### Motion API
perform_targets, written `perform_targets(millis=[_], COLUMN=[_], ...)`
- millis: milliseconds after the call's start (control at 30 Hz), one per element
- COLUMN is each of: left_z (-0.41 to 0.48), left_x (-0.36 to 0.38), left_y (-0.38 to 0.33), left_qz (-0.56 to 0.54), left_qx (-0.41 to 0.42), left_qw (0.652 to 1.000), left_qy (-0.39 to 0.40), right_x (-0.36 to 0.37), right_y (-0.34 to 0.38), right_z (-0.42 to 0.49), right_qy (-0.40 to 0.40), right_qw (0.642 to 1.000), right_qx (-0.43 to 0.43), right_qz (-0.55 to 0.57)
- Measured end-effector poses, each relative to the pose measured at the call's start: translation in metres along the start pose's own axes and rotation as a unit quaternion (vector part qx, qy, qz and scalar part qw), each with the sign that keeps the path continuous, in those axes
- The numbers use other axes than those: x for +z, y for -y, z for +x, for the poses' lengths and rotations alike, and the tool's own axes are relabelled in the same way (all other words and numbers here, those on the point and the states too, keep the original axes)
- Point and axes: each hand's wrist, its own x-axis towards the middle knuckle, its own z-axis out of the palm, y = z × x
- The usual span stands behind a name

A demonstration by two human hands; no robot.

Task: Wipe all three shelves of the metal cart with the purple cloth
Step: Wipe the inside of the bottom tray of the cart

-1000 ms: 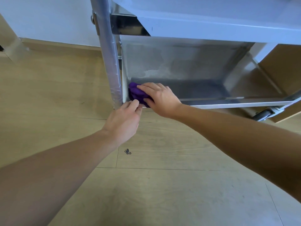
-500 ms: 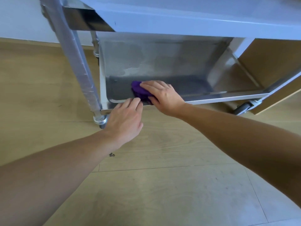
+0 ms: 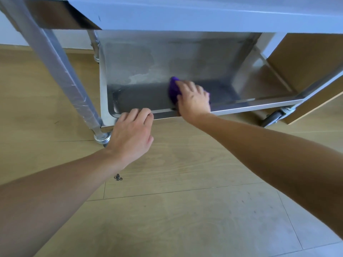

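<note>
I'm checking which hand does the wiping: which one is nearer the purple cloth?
Right. The right hand presses on the purple cloth inside the bottom shelf; the left hand rests apart on the shelf's front rim.

Both forearms are bare from the frame edge up to the wrists, with no sleeve in view. The left hand [image 3: 130, 135] and right hand [image 3: 193, 101] wear no gloves, rings or watch. The right hand looks motion-blurred.
</note>
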Motion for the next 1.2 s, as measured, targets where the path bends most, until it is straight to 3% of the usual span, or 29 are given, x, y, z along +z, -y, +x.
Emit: perform_targets(millis=[67,167,233,367,433,600,667,900,1200], left_z=[0.001,0.001,0.0,0.006,0.01,0.036,0.047,0.089,0.126], left_x=[0.0,0.0,0.0,0.001,0.002,0.007,0.008,0.015,0.026], left_y=[-0.002,-0.003,-0.003,-0.01,-0.014,-0.047,-0.067,-0.134,-0.17], left_qz=[0.007,0.03,0.042,0.051,0.043,0.015,-0.005,-0.057,-0.08], left_qx=[-0.004,0.003,0.007,0.006,0.014,0.054,0.069,0.097,0.113], left_qw=[1.0,1.0,0.999,0.998,0.999,0.998,0.997,0.993,0.99], left_qy=[0.0,0.008,0.021,0.03,0.011,-0.041,-0.042,-0.034,-0.039], right_x=[0.001,-0.004,-0.007,-0.011,-0.01,-0.023,-0.028,-0.05,-0.07], right_y=[0.013,0.004,-0.016,-0.046,-0.041,-0.064,-0.085,-0.203,-0.294], right_z=[-0.01,-0.012,-0.005,0.002,-0.003,-0.014,-0.013,-0.008,0.004], right_qy=[0.011,0.012,0.011,-0.017,-0.022,0.006,0.008,-0.023,-0.057], right_qw=[0.991,0.975,0.978,0.999,0.999,0.987,0.985,0.998,0.975], right_qx=[-0.135,-0.222,-0.207,-0.02,0.022,-0.155,-0.168,0.027,0.216], right_qz=[-0.005,-0.013,-0.014,-0.031,-0.035,-0.044,-0.048,-0.047,-0.001])
